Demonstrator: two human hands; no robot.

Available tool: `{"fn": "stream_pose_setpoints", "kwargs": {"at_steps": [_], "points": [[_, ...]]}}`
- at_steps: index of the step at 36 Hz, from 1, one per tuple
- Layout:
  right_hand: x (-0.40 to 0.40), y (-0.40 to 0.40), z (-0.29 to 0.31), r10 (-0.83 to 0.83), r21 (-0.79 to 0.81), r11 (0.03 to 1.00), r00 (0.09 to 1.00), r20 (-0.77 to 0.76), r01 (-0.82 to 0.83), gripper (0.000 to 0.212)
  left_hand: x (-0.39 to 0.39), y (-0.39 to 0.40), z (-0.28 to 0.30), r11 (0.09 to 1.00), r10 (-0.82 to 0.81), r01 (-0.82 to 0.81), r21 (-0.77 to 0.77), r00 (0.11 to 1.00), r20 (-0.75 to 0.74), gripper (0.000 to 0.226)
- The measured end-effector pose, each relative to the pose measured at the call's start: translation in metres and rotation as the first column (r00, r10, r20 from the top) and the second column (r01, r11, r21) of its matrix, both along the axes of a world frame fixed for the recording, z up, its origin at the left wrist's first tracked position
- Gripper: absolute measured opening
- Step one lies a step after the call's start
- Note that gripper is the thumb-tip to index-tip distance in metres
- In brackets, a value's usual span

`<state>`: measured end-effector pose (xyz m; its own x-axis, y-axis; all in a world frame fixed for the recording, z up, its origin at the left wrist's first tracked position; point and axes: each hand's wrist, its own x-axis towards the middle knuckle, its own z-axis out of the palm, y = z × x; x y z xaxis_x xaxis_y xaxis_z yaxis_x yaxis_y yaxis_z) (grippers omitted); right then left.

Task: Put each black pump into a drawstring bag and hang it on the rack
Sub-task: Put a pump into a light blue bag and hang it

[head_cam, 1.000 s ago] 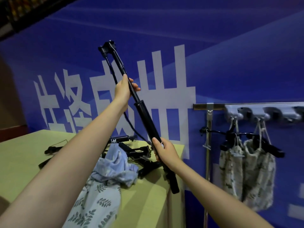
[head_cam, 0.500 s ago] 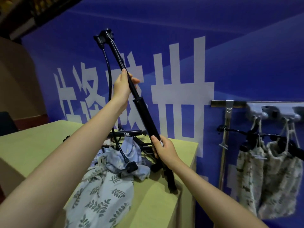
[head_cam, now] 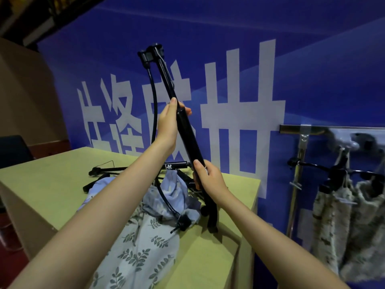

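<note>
Both hands are gripping the black pump (head_cam: 188,134) above the desk (head_cam: 52,174) — left hand (head_cam: 168,124) curling round the barrel's top, right hand (head_cam: 208,178) near its base. Long axis is standing steep, head up-left, foot down by the leaf-print drawstring bag (head_cam: 141,247) — the bag lying nearer the left arm.

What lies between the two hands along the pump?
In the head view, only the pump's thick black barrel runs between the left hand, gripping its top, and the right hand, gripping lower down; nothing else touches that stretch.
</note>
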<state>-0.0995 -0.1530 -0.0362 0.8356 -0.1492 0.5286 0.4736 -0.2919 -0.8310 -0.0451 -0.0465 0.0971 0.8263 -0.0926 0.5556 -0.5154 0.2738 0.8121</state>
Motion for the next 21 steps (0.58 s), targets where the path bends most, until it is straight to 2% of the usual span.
{"fn": "stream_pose_setpoints", "kwargs": {"at_steps": [7,9,13,21], "points": [[-0.001,-0.015,-0.011,0.018,0.000,1.000,0.998,-0.052,-0.018,0.030,0.007,0.018,0.000,0.988,0.002,0.003,0.152,0.999,-0.033,0.025],[0.000,-0.015,-0.016,0.022,0.013,1.000,0.997,-0.072,-0.021,0.029,0.010,0.021,0.006,0.995,-0.006,0.014,0.098,0.997,-0.079,0.023],[0.002,-0.006,-0.023,0.049,0.115,0.993,0.995,-0.086,-0.039,0.031,0.009,0.021,0.019,0.996,-0.084,0.080,-0.035,0.984,-0.158,0.040],[0.008,0.001,-0.029,0.032,0.109,0.994,0.999,-0.042,-0.027,0.032,0.003,-0.002,0.025,1.000,-0.015,0.014,-0.008,0.997,-0.081,0.025]]}}
